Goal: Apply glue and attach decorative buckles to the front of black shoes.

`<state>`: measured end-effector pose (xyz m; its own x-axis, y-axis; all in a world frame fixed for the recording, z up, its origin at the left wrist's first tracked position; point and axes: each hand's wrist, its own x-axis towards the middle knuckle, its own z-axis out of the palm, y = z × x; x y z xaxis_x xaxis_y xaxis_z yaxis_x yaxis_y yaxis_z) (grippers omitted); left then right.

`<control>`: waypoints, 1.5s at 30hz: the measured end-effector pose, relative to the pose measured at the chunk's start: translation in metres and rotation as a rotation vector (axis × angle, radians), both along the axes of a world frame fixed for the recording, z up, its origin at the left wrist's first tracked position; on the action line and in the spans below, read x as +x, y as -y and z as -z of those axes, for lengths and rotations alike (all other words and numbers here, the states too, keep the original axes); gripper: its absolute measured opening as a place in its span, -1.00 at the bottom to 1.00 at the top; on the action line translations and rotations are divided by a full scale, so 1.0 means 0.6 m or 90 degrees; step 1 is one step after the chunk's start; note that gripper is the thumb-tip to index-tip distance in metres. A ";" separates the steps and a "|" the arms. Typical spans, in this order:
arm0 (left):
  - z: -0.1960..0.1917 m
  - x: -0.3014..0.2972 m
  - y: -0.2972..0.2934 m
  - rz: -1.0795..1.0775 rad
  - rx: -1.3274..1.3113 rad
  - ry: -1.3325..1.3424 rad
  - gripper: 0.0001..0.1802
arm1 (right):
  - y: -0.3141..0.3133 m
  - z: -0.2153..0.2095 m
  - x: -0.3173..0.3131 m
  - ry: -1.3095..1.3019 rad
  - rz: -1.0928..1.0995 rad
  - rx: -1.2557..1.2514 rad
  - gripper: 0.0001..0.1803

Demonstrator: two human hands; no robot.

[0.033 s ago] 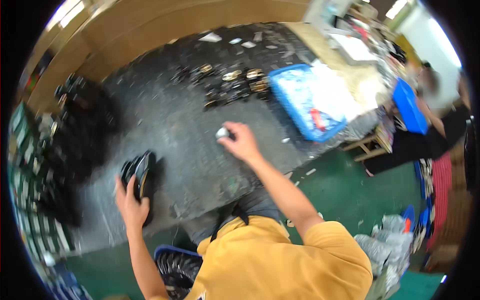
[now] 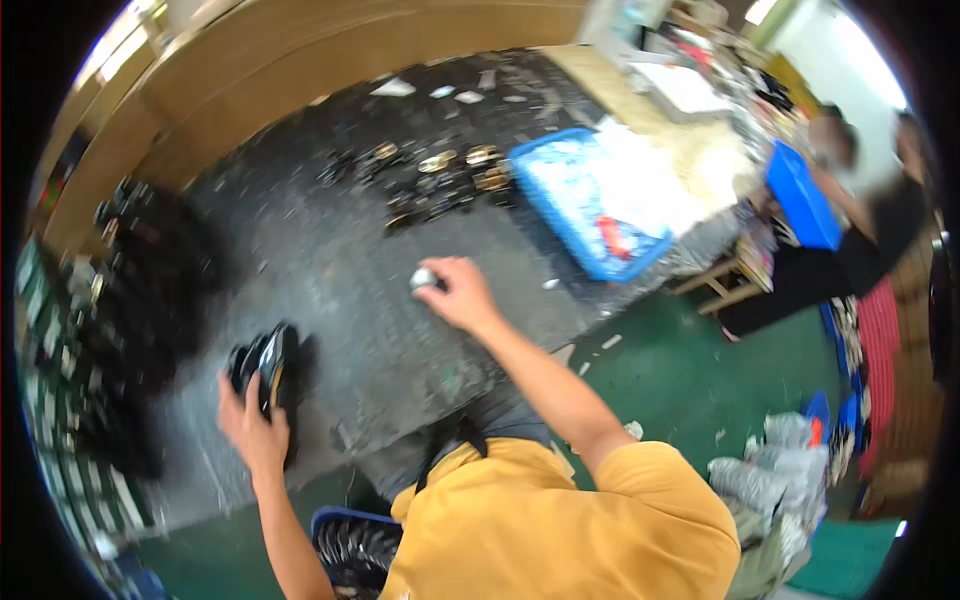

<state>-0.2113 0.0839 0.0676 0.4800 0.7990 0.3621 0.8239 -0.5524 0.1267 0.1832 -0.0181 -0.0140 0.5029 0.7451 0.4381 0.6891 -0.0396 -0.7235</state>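
Left grip (image 2: 255, 428) clasping glossy black footwear (image 2: 270, 358); right grip (image 2: 464, 294) pinching rounded white object (image 2: 423, 278); scuffed dark tabletop (image 2: 345, 265).

Broad black counter (image 2: 340, 270), matt and scuffed; on it, glossy black shoes (image 2: 277, 358) and a blue rectangular plastic basket (image 2: 556, 216).

A head-worn fisheye looks down past the yellow shirt (image 2: 560, 530) onto the dark table (image 2: 345, 255).
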 end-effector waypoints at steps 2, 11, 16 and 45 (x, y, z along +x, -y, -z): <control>0.002 0.011 -0.007 0.014 0.161 -0.063 -0.61 | -0.007 0.005 -0.007 0.001 0.008 -0.013 -0.62; 0.019 0.119 0.032 0.131 -0.284 0.048 -0.70 | 0.008 -0.003 -0.025 -0.160 0.002 0.023 -0.78; -0.003 0.173 0.077 0.107 -0.135 0.177 -0.67 | 0.075 0.007 -0.022 -0.331 -0.042 0.058 -0.82; 0.123 0.261 0.116 -0.226 -0.952 1.286 -0.71 | 0.070 -0.059 -0.176 0.001 -0.192 -0.084 -0.84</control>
